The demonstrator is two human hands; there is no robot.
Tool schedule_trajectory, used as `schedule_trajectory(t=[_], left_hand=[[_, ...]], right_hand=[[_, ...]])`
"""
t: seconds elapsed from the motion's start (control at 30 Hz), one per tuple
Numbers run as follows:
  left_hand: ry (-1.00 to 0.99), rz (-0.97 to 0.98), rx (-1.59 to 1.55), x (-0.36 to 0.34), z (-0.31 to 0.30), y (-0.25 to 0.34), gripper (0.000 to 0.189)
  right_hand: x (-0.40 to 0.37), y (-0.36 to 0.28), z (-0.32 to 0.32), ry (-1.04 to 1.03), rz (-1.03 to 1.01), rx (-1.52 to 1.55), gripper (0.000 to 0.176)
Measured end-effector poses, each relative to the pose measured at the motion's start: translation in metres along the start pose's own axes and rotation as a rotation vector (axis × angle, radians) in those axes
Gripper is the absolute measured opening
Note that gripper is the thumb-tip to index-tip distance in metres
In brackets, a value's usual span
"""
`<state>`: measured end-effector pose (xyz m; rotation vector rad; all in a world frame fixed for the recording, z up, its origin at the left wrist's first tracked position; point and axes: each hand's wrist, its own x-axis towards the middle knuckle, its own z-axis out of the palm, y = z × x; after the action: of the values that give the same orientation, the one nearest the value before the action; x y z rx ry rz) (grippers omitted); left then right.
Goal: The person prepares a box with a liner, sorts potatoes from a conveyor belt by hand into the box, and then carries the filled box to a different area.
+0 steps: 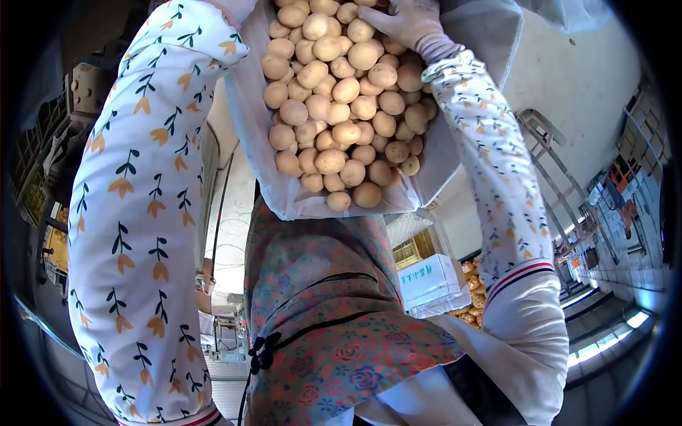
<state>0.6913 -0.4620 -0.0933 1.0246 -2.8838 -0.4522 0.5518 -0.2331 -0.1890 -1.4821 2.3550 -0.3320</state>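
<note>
Small round tan potatoes (334, 106) fill a box lined with white plastic film (444, 167) directly in front of my body. My right hand (408, 23), in a pale glove, rests over the potatoes at the box's far right. Its thumb is stretched out to the left across them, and the top edge of the picture cuts off the other fingers. Of my left hand (238, 8), only a bit of pale glove shows beside the box's far left side; its fingers are out of view. White flower-patterned sleeves cover both arms.
A white carton (430, 284) with green writing stands below and right of the box, by more potatoes (469, 287). A metal-framed cart (550, 153) is on the right. Farther right, a person (627, 216) appears near stacked goods. Dark machinery (74, 131) lines the left.
</note>
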Motion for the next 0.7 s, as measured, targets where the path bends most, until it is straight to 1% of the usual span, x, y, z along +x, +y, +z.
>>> schedule_trajectory(t=[0.03,0.1,0.2,0.23,0.3,0.37,0.43,0.47,0.5,0.57,0.63,0.67,0.7], left_hand=[[0.006,0.006,0.004,0.0,0.001,0.0,0.057],[0.02,0.022,0.016,0.0,0.002,-0.001,0.056],[0.025,0.015,0.01,-0.003,0.005,-0.003,0.054],[0.029,0.013,0.009,-0.002,0.005,-0.002,0.054],[-0.005,-0.026,0.043,-0.001,0.004,0.001,0.051],[-0.019,-0.038,0.014,-0.002,0.0,0.003,0.052],[0.015,-0.008,-0.021,-0.005,0.009,-0.002,0.052],[0.036,0.008,-0.039,-0.004,0.01,-0.004,0.052],[-0.045,-0.061,0.021,-0.001,0.001,0.003,0.054],[-0.028,-0.022,0.003,-0.001,0.006,-0.003,0.056],[-0.069,-0.071,-0.034,-0.004,0.004,-0.001,0.059],[-0.08,-0.088,-0.053,-0.002,0.003,0.001,0.06],[-0.003,-0.041,0.01,-0.003,0.009,-0.001,0.062]], right_hand=[[-0.002,-0.007,0.006,0.025,0.07,-0.07,0.064],[0.006,-0.017,0.009,-0.081,0.242,0.168,0.066],[0.01,-0.026,0.005,-0.25,0.292,0.38,0.072],[-0.005,-0.039,0.005,0.038,0.09,0.241,0.035],[-0.03,-0.053,0.008,0.01,0.05,0.102,0.029],[-0.067,-0.092,-0.015,-0.167,-0.004,-0.071,0.023],[-0.125,-0.109,-0.014,-0.128,0.017,0.017,0.021],[-0.157,-0.124,-0.019,-0.154,0.042,0.034,0.021],[-0.178,-0.135,-0.025,-0.17,0.055,0.044,0.022],[-0.209,-0.141,-0.043,-0.379,0.217,0.131,0.024],[-0.195,-0.166,-0.059,-0.306,0.209,0.282,0.027],[-0.183,-0.181,-0.059,-0.303,0.161,0.284,0.029],[-0.179,-0.189,-0.039,-0.265,0.13,0.279,0.029]])
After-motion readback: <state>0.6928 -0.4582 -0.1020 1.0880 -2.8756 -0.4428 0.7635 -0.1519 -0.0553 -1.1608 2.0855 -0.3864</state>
